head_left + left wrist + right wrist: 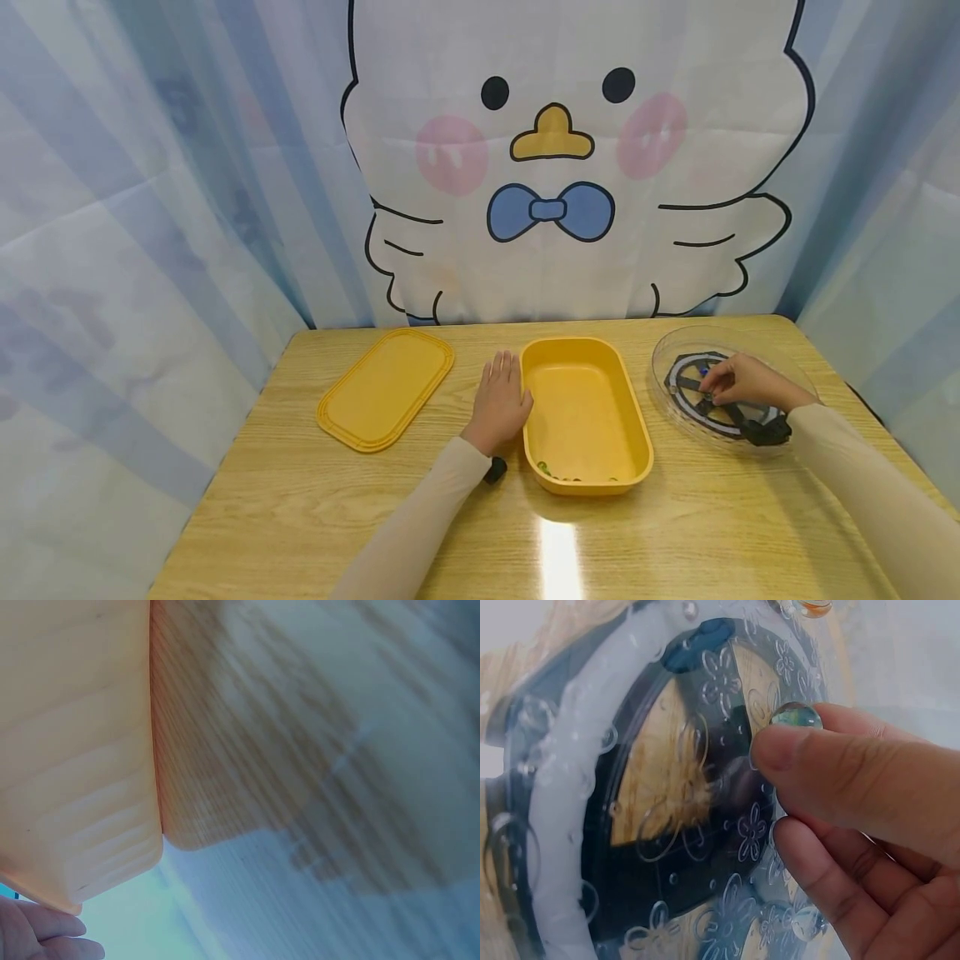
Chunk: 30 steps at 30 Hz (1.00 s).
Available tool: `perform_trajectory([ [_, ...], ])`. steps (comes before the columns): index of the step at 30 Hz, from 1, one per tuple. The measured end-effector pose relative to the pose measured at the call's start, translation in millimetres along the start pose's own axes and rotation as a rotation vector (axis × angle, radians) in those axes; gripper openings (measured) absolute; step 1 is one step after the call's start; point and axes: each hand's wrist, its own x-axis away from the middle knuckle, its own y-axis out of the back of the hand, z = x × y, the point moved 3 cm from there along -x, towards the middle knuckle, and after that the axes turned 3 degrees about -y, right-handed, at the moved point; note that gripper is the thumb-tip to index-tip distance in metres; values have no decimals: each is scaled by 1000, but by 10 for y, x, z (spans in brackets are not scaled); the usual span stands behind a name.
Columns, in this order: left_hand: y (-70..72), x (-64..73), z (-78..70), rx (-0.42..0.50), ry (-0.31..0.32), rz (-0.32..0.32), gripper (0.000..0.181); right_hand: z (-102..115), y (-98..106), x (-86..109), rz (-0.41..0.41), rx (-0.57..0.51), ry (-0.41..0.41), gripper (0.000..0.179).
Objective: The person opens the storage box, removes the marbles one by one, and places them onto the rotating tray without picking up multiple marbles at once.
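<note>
Surface: light wood-grain (262, 517), bright glare patch near the front edge.
Backdrop: blue-and-white curtain (150, 208), big cartoon bird with a blue bow tie in the middle.
Marble (796, 715): clear with greenish tint, up at the right fingertips, over the dish; can't tell if it touches the dish.
Right hand (753, 383): pinching that marble between thumb and finger.
Left hand (497, 404): fingers straight, laid along the left side of the bin, touching it; nothing grasped.
Bin (581, 417): yellow, open-topped, mid-surface; a few small greenish bits (543, 468) at its near end, too small to identify.
Dish (776, 354): clear, flower-patterned, right of the bin, apart from it.
Ring (681, 387): black and white, spoked, visible through the dish; can't tell whether inside or underneath.
Amber marble (814, 607): top of right wrist view, partly cut off.
Lid (386, 390): yellow, flat, left of the left hand.
</note>
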Motion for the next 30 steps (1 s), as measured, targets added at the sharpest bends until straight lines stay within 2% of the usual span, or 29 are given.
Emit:
perform_trajectory([
  [8,12,2,-5,-13,1,9,60,40,48,30,4,-2,-7,18],
  [16,20,7,-9,-3,-7,3,60,230,248,82,-44,27,10,28],
  [25,24,10,-12,-9,-2,7,60,783,372,65,-109,40,74,22],
  [30,21,6,-18,1,-1,7,60,1105,300,-25,-69,39,146,18],
])
